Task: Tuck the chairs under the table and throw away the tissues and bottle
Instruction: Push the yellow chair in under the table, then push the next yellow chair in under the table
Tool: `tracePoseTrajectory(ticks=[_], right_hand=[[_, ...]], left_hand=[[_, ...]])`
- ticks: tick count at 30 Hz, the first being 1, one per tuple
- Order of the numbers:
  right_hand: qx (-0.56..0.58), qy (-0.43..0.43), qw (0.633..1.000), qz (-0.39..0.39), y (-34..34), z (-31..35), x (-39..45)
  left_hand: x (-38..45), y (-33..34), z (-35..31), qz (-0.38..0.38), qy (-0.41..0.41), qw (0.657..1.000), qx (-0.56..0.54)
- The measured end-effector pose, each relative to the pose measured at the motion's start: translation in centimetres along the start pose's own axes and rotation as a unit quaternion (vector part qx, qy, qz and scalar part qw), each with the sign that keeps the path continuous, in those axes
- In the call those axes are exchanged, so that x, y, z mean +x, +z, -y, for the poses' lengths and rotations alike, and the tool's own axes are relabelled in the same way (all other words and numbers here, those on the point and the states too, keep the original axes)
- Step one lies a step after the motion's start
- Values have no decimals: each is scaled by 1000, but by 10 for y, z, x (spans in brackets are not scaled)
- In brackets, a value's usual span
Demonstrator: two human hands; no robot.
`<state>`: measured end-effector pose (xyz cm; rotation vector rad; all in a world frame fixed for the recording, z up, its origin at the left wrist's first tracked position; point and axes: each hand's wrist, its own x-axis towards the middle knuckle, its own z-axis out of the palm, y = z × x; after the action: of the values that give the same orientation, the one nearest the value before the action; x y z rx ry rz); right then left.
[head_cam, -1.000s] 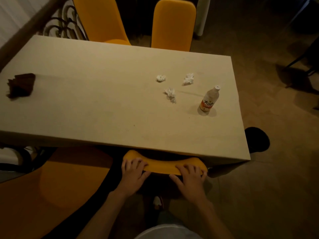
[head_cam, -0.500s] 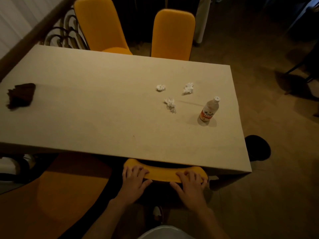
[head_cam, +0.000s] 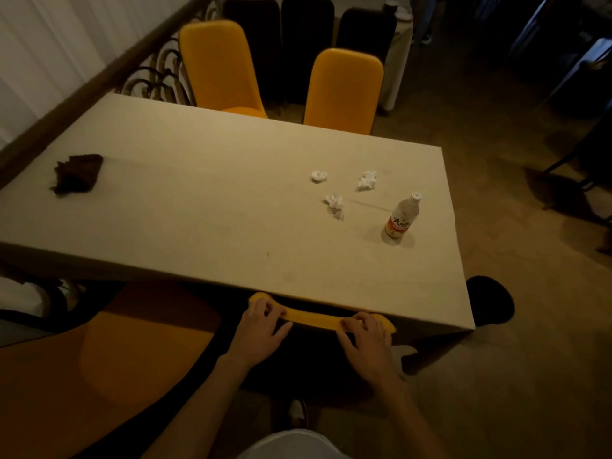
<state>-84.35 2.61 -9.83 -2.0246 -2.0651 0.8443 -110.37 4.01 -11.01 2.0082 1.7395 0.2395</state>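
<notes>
Gripping chair back (head_cam: 318, 318), both hands (head_cam: 261, 329)

Both hands gripping forward.
The left hand (head_cam: 261, 329) and right hand (head_cam: 366, 341) are curling fingers, arms reaching out.

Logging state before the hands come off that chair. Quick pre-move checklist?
1. Both hands on the backrest: left hand and right hand grip the top of the near chair. Ok.
2. Near chair tucked: its backrest top sits at the table edge. Ok.
3. Other near-side chair tucked: it stands out from the table. Not ok.
4. Far chairs tucked: their seats are hidden behind the table. Cannot tell.
5. Tissues cleared: three crumpled ones lie on the table. Not ok.
6. Bottle cleared: it stands upright, capped, near the right edge. Not ok.
</notes>
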Motion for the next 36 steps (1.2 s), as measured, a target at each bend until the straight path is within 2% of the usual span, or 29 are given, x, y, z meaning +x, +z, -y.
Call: tracePoseTrajectory(ticks=[3, 6, 8, 12, 25, 36], right_hand=[[0, -24, 998, -52, -1, 16, -8], [-10, -65, 995, -76, 7, 34, -16], [-19, -94, 992, -87, 15, 53, -20], [-20, -137, 986, -95, 37, 89, -31], [-21, -253, 966, -50, 123, 251, -87], [-28, -342, 939, 6, 186, 345, -104]], left_hand=[[-18, -9, 5, -47, 4, 999, -1], [-38, -18, 14, -110, 23, 993, 19], [-56, -26, 27, -146, 6, 989, 24], [-97, -40, 57, -154, -37, 987, 11], [-264, -90, 178, -259, -163, 952, 32], [-350, -122, 256, -313, -255, 914, 47]])
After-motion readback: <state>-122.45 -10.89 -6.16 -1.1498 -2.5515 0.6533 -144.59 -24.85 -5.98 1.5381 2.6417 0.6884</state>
